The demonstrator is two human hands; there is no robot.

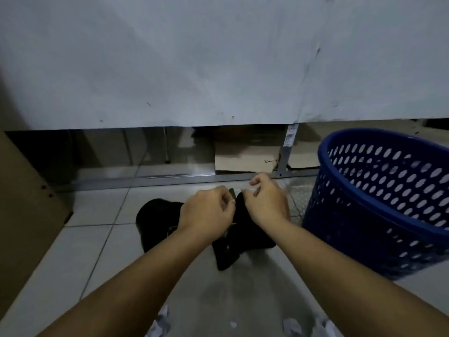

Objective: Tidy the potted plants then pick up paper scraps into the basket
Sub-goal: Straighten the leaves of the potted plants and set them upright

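Two dark, black potted plants sit on the tiled floor: one pot (155,215) to the left, another dark pot (243,237) under my hands, its leaves hard to make out. My left hand (209,210) pinches a small greenish leaf at its top. My right hand (267,203) is curled right beside it, fingertips pinching the dark plant. A blue perforated basket (379,203) stands at the right. White crumpled paper scraps (161,322) and a second scrap (292,325) lie on the floor near the bottom edge.
A large white sheet (194,62) hangs ahead, above a metal rail (170,180). Cardboard (245,158) lies behind the rail. A brown cardboard box (21,215) stands at the left.
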